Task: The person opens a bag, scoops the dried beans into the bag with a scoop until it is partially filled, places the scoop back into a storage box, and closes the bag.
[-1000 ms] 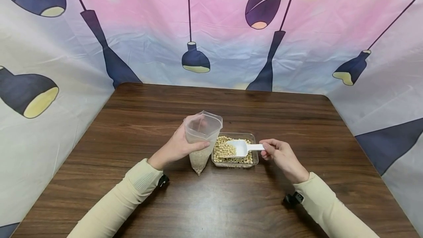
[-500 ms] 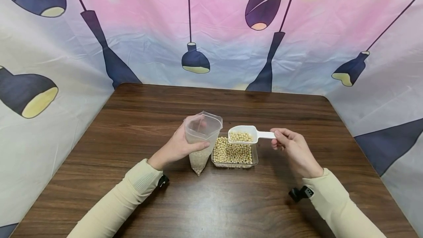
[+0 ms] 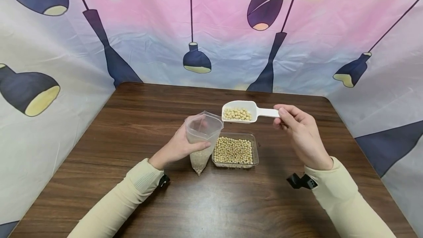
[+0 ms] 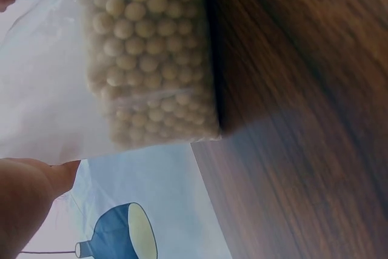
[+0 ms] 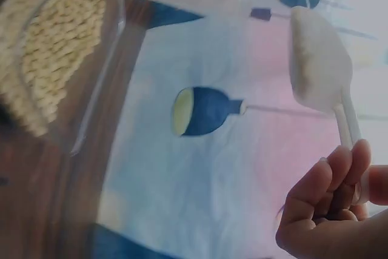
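Note:
My left hand grips a clear plastic bag round its upper part, and the bag's mouth stands wide. Pale round beans fill the bottom of the bag, seen through its wall in the left wrist view as a packed mass of beans. With thumb and fingers my right hand pinches the handle of a white scoop. A heap of beans lies in the scoop, whose front lip is right at the bag's right rim. Below the scoop, a clear rectangular container holds more beans.
Everything stands on a dark wood-grain table. Behind it hangs a pastel cloth backdrop printed with dark lamps. The container sits just right of the bag. Each wrist carries a small black camera.
The scoop has come up out of the container with beans in it, risen further, and moved left to the bag's rim. My left hand and the bag have stayed in place.

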`<state>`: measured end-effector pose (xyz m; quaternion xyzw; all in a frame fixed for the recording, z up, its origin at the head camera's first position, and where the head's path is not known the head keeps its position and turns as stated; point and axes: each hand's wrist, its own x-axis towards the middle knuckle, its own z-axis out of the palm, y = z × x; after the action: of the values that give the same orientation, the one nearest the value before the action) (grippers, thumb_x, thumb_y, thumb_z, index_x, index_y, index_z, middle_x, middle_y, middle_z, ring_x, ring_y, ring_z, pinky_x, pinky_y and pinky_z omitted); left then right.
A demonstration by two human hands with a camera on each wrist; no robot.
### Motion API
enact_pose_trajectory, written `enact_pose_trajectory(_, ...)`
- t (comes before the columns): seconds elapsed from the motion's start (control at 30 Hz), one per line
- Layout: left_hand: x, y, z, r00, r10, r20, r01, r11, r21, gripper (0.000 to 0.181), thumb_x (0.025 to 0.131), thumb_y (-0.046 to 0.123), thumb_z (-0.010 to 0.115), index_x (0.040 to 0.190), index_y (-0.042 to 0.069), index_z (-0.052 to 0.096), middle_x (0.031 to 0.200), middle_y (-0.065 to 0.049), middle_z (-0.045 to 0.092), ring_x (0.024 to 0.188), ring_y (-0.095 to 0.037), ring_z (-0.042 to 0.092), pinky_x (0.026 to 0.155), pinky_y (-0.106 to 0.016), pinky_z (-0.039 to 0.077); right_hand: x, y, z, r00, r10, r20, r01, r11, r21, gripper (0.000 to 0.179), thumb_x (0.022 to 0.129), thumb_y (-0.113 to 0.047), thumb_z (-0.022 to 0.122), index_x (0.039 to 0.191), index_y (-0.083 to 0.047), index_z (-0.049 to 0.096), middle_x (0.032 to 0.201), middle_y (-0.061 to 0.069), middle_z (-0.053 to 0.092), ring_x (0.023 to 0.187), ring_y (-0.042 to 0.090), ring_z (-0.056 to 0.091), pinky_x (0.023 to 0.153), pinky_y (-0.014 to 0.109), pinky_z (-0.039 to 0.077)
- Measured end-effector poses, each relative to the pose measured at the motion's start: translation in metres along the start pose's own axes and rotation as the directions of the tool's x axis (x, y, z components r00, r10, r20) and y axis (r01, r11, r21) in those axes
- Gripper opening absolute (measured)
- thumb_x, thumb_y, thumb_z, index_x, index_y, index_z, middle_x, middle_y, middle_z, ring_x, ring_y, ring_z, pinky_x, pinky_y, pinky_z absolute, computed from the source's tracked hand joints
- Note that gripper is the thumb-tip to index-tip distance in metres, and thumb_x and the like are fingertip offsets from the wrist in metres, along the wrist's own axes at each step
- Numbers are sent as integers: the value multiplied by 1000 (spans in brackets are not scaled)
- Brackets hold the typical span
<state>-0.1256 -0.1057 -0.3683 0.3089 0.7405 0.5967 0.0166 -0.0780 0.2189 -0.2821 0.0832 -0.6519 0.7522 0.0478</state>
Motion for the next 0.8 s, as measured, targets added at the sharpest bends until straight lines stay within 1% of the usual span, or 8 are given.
enact_pose_trajectory(0.23, 1, 2, 2, 999, -48, 18, 49, 998, -39, 78, 79, 4, 78, 144, 12, 36, 131, -14, 48, 113, -31, 54, 92, -44, 49, 0, -10, 30, 989, -145, -5, 140, 959, -247, 20, 99, -16, 57, 111, -2, 65, 81, 3, 65, 76, 14, 62, 75, 23, 50)
enact_pose_trajectory(0.4, 1, 3, 2, 998, -61, 16, 62, 998, -34, 78, 79, 5, 79, 144, 13, 35, 136, -13, 45, 115, -29, 52, 92, -44, 49, -3, -10, 42, 959, -280, 39, 270, 867, -419, 20, 100, -11, 54, 112, 2, 64, 82, 11, 63, 78, 16, 63, 76, 24, 52)
enact_pose_trajectory(0.5, 2, 3, 1, 998, -53, 14, 54, 998, -33, 78, 79, 4, 79, 144, 12, 36, 137, -13, 45, 116, -28, 52, 93, -44, 47, -6, -8, 47, 918, -384, 103, 381, 778, -500, 17, 99, -6, 55, 112, -1, 64, 83, 9, 63, 78, 13, 60, 70, 21, 48)
enact_pose_trajectory(0.53, 3, 3, 1, 999, -50, 16, 50, 998, -36, 78, 79, 4, 79, 144, 12, 36, 137, -13, 46, 116, -28, 52, 94, -44, 47, -7, -7, 49, 893, -430, 134, 431, 732, -528, 17, 98, -4, 55, 112, -1, 65, 83, 7, 62, 77, 12, 59, 68, 20, 46)
enact_pose_trajectory(0.6, 3, 2, 1, 999, -46, 17, 47, 998, -41, 78, 79, 3, 79, 143, 12, 36, 136, -13, 47, 116, -28, 52, 94, -45, 47, -9, -7, 51, 817, -539, 206, 546, 607, -578, 15, 98, -3, 56, 110, -2, 65, 83, 4, 61, 76, 11, 55, 65, 20, 42)
enact_pose_trajectory(0.73, 1, 2, 1, 999, -43, 13, 44, 999, -29, 79, 79, 5, 79, 144, 13, 36, 133, -13, 49, 115, -29, 53, 93, -45, 48, -14, -14, 54, 588, -749, 305, 713, 303, -633, 17, 99, -9, 55, 103, 4, 66, 78, 8, 58, 71, 21, 49, 66, 28, 38)
enact_pose_trajectory(0.77, 0, 1, 1, 999, -41, 13, 42, 999, -21, 79, 79, 5, 79, 145, 14, 36, 132, -13, 50, 115, -29, 54, 92, -45, 48, -16, -17, 54, 548, -777, 310, 718, 246, -652, 21, 100, -11, 54, 101, 5, 66, 77, 10, 58, 70, 23, 48, 65, 30, 36)
enact_pose_trajectory(0.8, -1, 0, 1, 999, -39, 13, 39, 999, -14, 79, 80, 6, 79, 145, 14, 36, 131, -13, 51, 114, -29, 54, 92, -45, 48, -19, -20, 52, 526, -790, 314, 709, 203, -675, 24, 101, -14, 52, 100, 7, 66, 75, 11, 57, 68, 25, 46, 64, 31, 35)
